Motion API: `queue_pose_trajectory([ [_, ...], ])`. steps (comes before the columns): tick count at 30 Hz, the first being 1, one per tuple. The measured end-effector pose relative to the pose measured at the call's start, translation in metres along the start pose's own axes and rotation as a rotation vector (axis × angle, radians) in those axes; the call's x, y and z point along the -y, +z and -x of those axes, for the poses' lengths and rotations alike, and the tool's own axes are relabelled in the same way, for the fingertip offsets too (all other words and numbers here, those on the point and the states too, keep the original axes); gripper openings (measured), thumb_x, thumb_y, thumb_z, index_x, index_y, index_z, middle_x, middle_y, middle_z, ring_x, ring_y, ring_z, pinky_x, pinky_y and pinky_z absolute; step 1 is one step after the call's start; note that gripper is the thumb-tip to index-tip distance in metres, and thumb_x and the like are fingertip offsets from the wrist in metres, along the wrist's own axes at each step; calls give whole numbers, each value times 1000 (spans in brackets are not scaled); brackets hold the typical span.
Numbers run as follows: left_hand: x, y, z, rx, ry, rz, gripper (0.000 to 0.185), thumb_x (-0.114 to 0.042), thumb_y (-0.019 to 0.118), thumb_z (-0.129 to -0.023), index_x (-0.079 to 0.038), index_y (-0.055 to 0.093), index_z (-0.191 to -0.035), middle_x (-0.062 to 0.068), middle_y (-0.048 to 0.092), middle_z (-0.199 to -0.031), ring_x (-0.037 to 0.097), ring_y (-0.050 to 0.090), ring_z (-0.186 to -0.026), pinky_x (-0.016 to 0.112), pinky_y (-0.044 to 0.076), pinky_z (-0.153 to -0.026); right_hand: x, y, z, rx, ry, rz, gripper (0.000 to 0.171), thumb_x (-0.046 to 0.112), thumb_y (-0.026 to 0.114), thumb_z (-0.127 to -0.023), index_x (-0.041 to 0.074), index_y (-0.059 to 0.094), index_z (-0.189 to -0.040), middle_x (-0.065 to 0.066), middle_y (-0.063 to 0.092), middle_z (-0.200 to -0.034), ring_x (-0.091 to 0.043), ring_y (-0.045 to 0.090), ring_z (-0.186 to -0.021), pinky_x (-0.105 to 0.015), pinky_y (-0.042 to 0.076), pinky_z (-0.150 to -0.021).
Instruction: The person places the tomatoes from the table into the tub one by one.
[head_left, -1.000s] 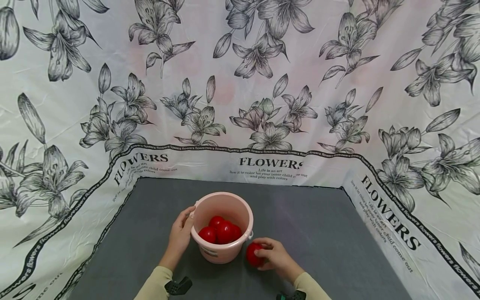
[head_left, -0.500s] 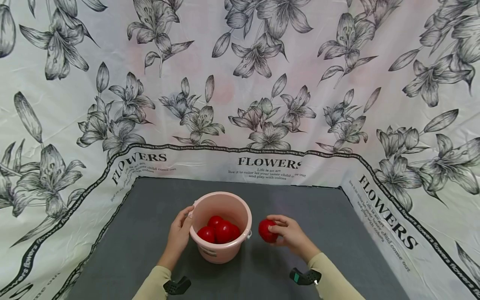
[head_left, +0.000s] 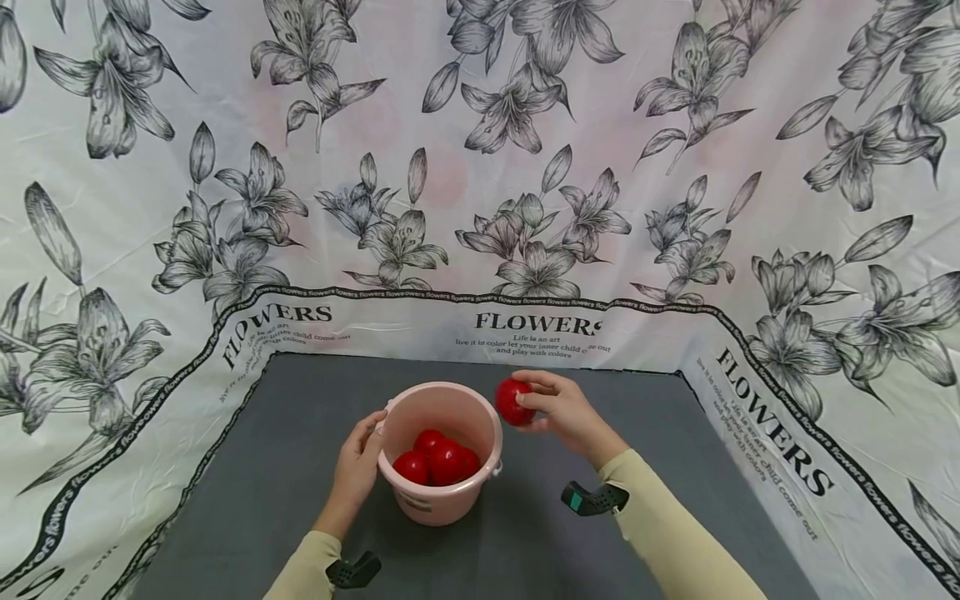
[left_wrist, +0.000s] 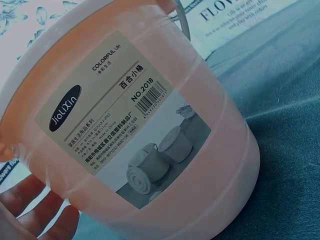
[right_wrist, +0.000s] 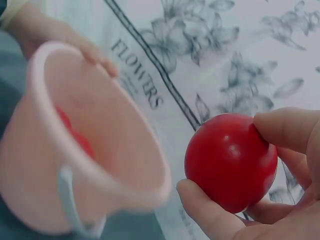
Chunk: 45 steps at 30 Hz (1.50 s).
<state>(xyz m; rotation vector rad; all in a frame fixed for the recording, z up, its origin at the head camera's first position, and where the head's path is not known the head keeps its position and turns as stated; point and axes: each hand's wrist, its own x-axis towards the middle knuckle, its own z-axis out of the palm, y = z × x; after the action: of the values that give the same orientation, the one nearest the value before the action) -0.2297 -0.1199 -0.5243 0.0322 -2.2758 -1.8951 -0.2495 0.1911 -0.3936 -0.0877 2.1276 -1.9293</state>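
1. The right hand (head_left: 558, 410) grips a red ball (head_left: 512, 402) between thumb and curled fingers; the ball is held in the air just beside and slightly above the far right edge of the pink bucket's rim.
2. In the right wrist view the same red ball (right_wrist: 231, 161) is seen pinched between the thumb below and the fingertips (right_wrist: 285, 127) above, apart from the bucket (right_wrist: 95, 150).
3. The pink bucket (head_left: 420, 498) stands upright on the grey mat (head_left: 300, 433), near its middle. Several more red balls (head_left: 438, 460) lie inside it, touching one another.
4. The left hand (head_left: 358, 467) rests against the bucket's left wall, fingers lying loosely along the side up to the rim, thumb near the edge.
5. In the left wrist view the bucket's printed label (left_wrist: 125, 120) faces the camera, and the left hand's fingers (left_wrist: 35, 210) show at the lower left, against the wall.
6. A cloth printed with grey flowers (head_left: 525, 167) and the word FLOWERS surrounds the mat on three sides.
7. A dark wrist strap (head_left: 592, 498) sits on the right sleeve.
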Motion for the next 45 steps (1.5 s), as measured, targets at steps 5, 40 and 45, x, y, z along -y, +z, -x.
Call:
queue_pose_trajectory([
  [5, 2, 0, 0, 4, -18, -7, 38, -24, 49, -108, -12, 54, -144, 20, 58, -145, 36, 61, -123, 43, 57, -96, 6, 27, -10, 65, 4, -4, 46, 10, 59, -100, 4, 52, -146, -24, 48, -151, -38, 55, -126, -54, 57, -93],
  [40, -1, 2, -2, 6, -38, 20, 40, -23, 49, -108, -10, 52, -146, 22, 55, -147, 39, 60, -125, 47, 56, -98, -34, 117, -30, 278, 22, 291, 39, 9, 73, -90, 10, 70, -129, -12, 68, -129, -25, 60, -104, -46, 62, -80],
  [45, -1, -1, -1, 3, -32, 14, 40, -23, 49, -108, -10, 52, -146, 22, 55, -147, 37, 60, -125, 45, 56, -98, -34, 132, -27, 277, -110, 501, 35, 10, 75, -88, 13, 75, -123, -5, 75, -116, -19, 57, -97, -35, 58, -81],
])
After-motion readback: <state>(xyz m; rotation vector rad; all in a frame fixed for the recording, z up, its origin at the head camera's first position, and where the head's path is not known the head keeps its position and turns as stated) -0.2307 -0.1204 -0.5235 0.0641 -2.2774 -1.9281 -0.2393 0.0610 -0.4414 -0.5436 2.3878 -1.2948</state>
